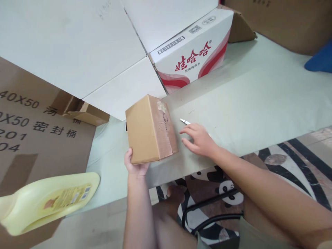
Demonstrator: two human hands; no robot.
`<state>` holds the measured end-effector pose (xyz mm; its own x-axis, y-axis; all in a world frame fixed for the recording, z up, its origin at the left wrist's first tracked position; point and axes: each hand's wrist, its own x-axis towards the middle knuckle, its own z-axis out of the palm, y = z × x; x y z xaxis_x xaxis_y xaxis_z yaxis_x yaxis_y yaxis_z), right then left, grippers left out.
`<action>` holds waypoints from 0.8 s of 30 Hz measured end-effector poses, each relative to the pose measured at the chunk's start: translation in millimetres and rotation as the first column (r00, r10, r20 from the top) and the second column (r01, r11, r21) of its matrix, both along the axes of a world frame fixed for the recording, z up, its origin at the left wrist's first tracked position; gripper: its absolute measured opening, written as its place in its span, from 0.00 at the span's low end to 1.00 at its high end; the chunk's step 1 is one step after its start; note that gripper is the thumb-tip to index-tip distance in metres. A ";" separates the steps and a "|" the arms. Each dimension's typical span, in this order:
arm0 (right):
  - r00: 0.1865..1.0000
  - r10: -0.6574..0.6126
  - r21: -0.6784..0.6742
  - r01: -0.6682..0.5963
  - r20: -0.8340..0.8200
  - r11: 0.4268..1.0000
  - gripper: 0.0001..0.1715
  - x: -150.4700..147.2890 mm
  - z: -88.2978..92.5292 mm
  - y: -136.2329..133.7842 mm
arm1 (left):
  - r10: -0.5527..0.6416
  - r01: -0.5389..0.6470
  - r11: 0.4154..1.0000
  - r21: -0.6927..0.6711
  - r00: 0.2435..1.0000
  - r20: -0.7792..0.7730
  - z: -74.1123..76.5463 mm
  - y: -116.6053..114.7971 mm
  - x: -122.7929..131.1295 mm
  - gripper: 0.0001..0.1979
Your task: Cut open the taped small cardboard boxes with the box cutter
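Note:
A small brown cardboard box [144, 133] is held tilted over the pale green surface. My left hand [136, 166] grips its lower left edge, thumb on the near face and the other fingers partly hidden beneath. Tape and a torn, rough patch show on the box's right side. Just right of the box, my right hand [197, 140] is open, its fingers spread and apart from the box. A small scalpel-like knife [184, 121] lies on the surface, its rear end hidden behind the right hand's fingers.
Behind the box stand white panels [121, 90] and a white-and-red carton [194, 55]. A large printed carton [46, 128] and a yellow bottle [59, 197] are at left. A blue object [320, 60] sits at far right. The table cloth's [259, 103] front edge runs above my legs.

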<state>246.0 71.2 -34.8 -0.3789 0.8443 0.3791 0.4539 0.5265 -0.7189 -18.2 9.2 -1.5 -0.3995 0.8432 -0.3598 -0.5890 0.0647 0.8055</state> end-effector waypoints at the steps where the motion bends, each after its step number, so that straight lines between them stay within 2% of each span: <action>1: 0.995 0.084 0.000 -0.085 -0.055 0.996 0.16 -2.2 0.1 -2.5 | -0.017 0.018 1.000 -0.010 1.000 0.011 0.3 1.2 2.3 0.24; 3: 0.977 0.166 -0.011 -0.169 -0.133 0.986 0.19 -6.0 -0.2 -7.6 | -0.050 0.051 0.999 -0.018 0.999 0.021 0.3 3.8 5.4 0.23; 8: 0.970 0.132 -0.040 -0.143 -0.202 0.989 0.24 -8.1 -4.2 -12.3 | -0.108 0.109 0.994 -0.029 0.993 0.038 -4.2 10.9 5.5 0.24; 12: 0.973 0.133 -0.091 -0.152 -0.190 0.984 0.25 -6.7 -6.2 -11.2 | -0.084 0.084 0.996 -0.020 0.996 -0.007 -9.2 13.2 7.6 0.23; 15: 0.973 0.129 -0.123 -0.155 -0.194 0.980 0.26 -7.0 -5.5 -11.8 | -0.043 0.058 0.992 0.110 0.991 -0.130 -11.6 10.8 14.1 0.25; 18: 0.972 0.124 -0.123 -0.151 -0.201 0.981 0.26 -8.5 -4.9 -12.5 | -0.059 0.133 0.969 0.209 0.943 -0.327 -16.0 6.4 18.7 0.32; 21: 0.973 0.105 -0.126 -0.132 -0.205 0.983 0.25 -10.3 -4.6 -12.3 | -0.064 0.131 0.987 0.096 0.858 -0.510 -22.7 2.0 16.1 0.33; 24: 0.974 0.101 -0.130 -0.129 -0.203 0.983 0.22 -11.4 -3.5 -11.8 | -0.019 0.050 0.998 0.039 0.823 -0.568 -28.6 -1.0 9.6 0.32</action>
